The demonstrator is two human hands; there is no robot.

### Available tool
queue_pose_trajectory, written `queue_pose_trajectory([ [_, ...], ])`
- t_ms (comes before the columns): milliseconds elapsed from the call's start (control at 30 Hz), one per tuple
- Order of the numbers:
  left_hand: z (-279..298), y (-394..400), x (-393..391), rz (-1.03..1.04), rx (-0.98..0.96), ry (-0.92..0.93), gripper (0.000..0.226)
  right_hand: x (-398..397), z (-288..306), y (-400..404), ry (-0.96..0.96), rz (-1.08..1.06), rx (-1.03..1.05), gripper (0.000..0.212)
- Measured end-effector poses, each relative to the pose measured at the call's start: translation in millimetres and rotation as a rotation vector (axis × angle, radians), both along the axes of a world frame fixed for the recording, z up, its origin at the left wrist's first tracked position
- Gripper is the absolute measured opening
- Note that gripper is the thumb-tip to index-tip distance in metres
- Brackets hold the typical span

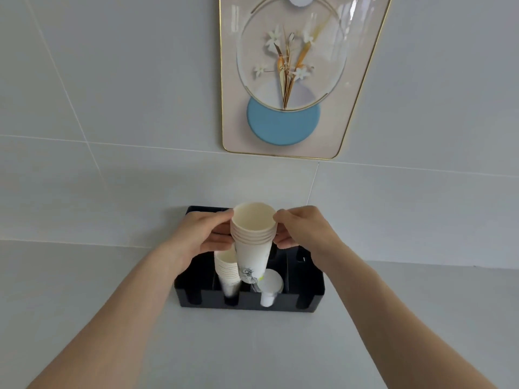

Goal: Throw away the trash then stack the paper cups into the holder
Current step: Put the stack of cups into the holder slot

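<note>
- Black holder sits on the grey desk, against the tiled wall; front wall has four open slots.
- Second slot from left: one nested stack of paper cups, rims up; count unclear, about ten rims.
- Third slot: one white lidded cup.
- Outer compartments: contents cannot be told.
- Left hand and right hand: each grip closed on the held cup stack, about five rims visible, base lowered between the two filled slots.
- One framed flower picture on the wall above.
</note>
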State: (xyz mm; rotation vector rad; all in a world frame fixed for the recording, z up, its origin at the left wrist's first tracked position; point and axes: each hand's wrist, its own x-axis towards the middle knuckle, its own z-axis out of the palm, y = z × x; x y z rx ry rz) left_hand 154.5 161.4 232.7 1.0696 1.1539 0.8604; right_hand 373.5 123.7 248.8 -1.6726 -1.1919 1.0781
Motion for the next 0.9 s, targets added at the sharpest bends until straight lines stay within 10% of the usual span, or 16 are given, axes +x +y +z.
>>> queue_pose_trajectory([
  [267, 31, 60, -31, 0.022, 0.055, -0.056, 0.024, -38, 32, 63, 0.010, -0.056, 0.056, 0.028],
  [900, -91, 93, -44, 0.044, -0.133, 0.093, 0.015, -58, -88, 91, -0.079, -0.093, -0.151, 0.022],
])
